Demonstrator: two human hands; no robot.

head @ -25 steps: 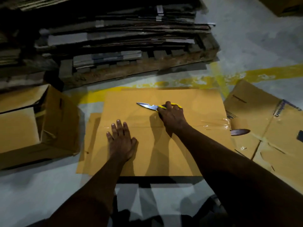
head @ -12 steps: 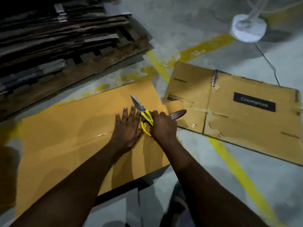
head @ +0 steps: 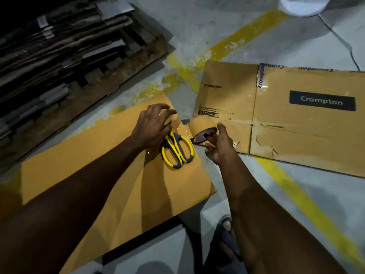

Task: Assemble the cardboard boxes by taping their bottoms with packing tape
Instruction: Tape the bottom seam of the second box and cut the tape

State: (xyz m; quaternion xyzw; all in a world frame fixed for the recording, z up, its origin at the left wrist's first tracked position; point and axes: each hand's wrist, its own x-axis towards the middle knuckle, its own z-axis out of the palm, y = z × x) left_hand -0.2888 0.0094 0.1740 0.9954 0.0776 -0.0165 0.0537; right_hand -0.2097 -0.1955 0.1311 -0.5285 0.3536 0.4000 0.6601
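A plain brown cardboard box [head: 98, 165] lies on the floor with clear tape shining near its right end. Yellow-and-grey scissors [head: 177, 152] lie loose on that end, handles toward me. My left hand [head: 152, 123] hovers over the box's far right corner, fingers loosely bent, holding nothing. A brown packing tape roll [head: 201, 127] sits just off the box edge. My right hand [head: 218, 145] is at the roll, fingers in its core and thumb by its outer rim.
A flattened Crompton carton [head: 296, 119] lies on the floor to the right. A wooden pallet [head: 118, 76] stacked with flat cardboard stands at the back left. Yellow floor lines [head: 296, 194] cross the concrete. A white fan base [head: 302, 4] stands at the top right, and my sandalled foot [head: 227, 230] is below.
My right hand has put the scissors down on the box and moved right to the tape roll. My left hand has lifted off the box top and shifted to the far right corner.
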